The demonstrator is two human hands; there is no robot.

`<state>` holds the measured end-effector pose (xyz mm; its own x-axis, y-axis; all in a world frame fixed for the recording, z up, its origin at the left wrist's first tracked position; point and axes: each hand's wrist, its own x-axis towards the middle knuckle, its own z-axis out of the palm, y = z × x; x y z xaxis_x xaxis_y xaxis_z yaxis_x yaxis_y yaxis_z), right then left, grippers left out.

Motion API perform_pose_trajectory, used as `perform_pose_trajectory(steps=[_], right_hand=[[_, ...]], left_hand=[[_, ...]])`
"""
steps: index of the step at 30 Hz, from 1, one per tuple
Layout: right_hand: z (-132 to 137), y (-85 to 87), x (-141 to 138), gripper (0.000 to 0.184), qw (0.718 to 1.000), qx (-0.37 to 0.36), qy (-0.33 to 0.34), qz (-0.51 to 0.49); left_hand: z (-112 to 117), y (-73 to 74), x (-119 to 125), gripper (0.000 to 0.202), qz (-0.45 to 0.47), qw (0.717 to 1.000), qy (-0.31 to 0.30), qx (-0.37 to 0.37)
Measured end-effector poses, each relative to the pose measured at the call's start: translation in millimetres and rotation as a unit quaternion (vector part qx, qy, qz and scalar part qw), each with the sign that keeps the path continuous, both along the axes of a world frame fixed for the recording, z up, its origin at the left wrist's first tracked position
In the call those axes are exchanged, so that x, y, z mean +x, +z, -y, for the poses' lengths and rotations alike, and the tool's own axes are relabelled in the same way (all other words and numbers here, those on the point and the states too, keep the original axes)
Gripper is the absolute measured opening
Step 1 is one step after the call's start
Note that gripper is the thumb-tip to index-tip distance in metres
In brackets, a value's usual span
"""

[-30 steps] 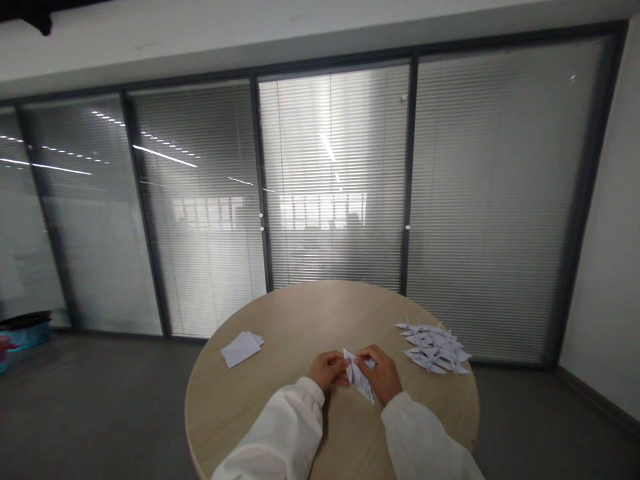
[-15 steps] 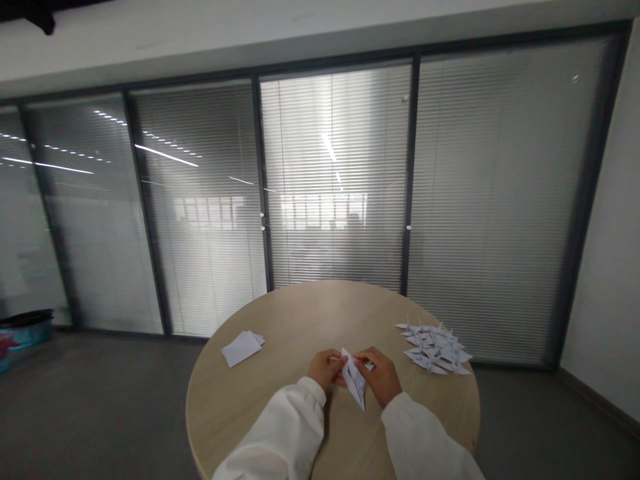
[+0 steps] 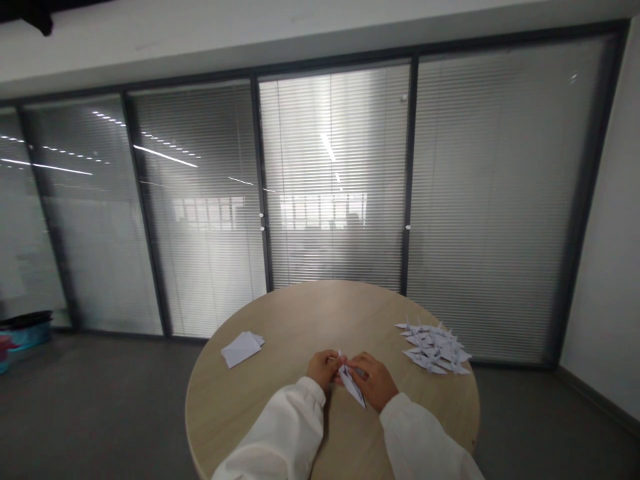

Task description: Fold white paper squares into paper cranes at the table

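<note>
A small folded white paper piece point(image 3: 352, 385) with printed text is pinched between both hands, just above the round wooden table point(image 3: 300, 320). My left hand point(image 3: 323, 369) grips its left side with fingers curled. My right hand point(image 3: 374, 381) closes over its right side, fingers pressed on the fold. Both arms are in white sleeves. The paper's pointed end angles down toward me.
A small stack of flat white paper sheets point(image 3: 242, 347) lies on the table's left. A heap of several folded paper cranes point(image 3: 434, 346) sits at the right edge. Glass partitions with blinds stand behind the table; a blue bin point(image 3: 23, 333) is far left on the floor.
The paper piece has been folded narrower and turned slightly; my right hand moved a little left and closed over it. My left hand stayed in place.
</note>
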<state>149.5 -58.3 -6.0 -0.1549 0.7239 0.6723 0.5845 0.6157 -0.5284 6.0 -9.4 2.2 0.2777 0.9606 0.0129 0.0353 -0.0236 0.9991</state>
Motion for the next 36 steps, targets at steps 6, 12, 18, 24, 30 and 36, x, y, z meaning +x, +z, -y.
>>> perform_pose_trajectory(steps=[6, 12, 18, 24, 30, 36], right_hand=[[4, 6.3, 0, 0.025, 0.993, -0.077, 0.015, -0.09], [5, 9.7, 0, 0.027, 0.985, -0.114, 0.062, -0.115], [3, 3.7, -1, 0.03, 0.988, -0.101, 0.066, -0.102], [0, 2.7, 2, 0.022, 0.991, -0.083, 0.052, -0.093], [0, 3.8, 2, 0.017, 0.99, -0.082, 0.043, -0.111], [-6, -0.7, 7, 0.017, 0.974, -0.113, 0.038, -0.194]], left_hand=[[-7, -4.6, -4, 0.036, -0.033, 0.996, 0.054, 0.059], [-8, -3.1, -5, 0.034, -0.039, 0.992, 0.085, 0.083], [-7, -1.9, -6, 0.033, -0.038, 0.992, 0.08, 0.089], [-3, 2.5, -4, 0.038, -0.003, 0.995, 0.025, 0.092], [-6, 1.4, -4, 0.047, 0.003, 0.995, 0.021, 0.099], [-3, 6.9, -4, 0.059, 0.062, 0.994, -0.002, 0.09]])
